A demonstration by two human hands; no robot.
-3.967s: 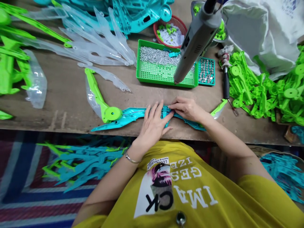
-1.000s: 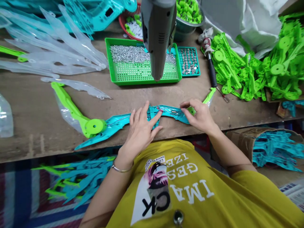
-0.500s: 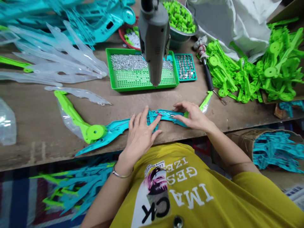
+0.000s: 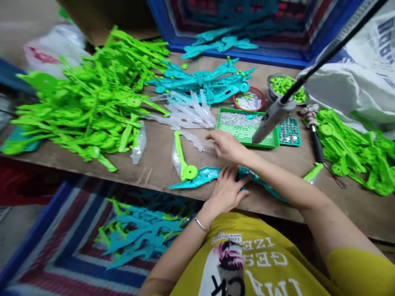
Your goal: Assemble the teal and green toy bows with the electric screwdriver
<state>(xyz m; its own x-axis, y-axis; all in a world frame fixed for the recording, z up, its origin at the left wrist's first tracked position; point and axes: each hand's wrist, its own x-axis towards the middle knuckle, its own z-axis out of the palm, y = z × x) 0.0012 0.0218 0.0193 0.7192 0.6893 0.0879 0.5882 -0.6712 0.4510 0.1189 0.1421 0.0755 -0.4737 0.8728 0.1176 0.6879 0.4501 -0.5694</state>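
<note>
On the workbench lies a long teal plastic piece [image 4: 203,176], partly covered by my hands and arm. My left hand [image 4: 226,190] rests flat across its middle, fingers spread. A green arm with a round end [image 4: 187,172] joins its left part, with a clear blade along its side. Reaching over to the left, my right hand [image 4: 226,146] is above the bench with fingers apart and nothing visible in them. Just left of its fingertips is a single translucent blade [image 4: 194,140]. My right forearm hides part of the teal piece; another green arm [image 4: 313,172] shows beyond it.
A grey electric screwdriver [image 4: 273,121] hangs over a green tray [image 4: 247,142] of small metal screws. Translucent blades [image 4: 194,113], teal parts [image 4: 203,82] and green parts [image 4: 83,111] are heaped left. A black-handled tool [image 4: 316,144] lies right.
My right hand has left the right part of the teal piece and moved across to the left, towards the translucent blade. My left hand stays on the piece. The view has swung left.
</note>
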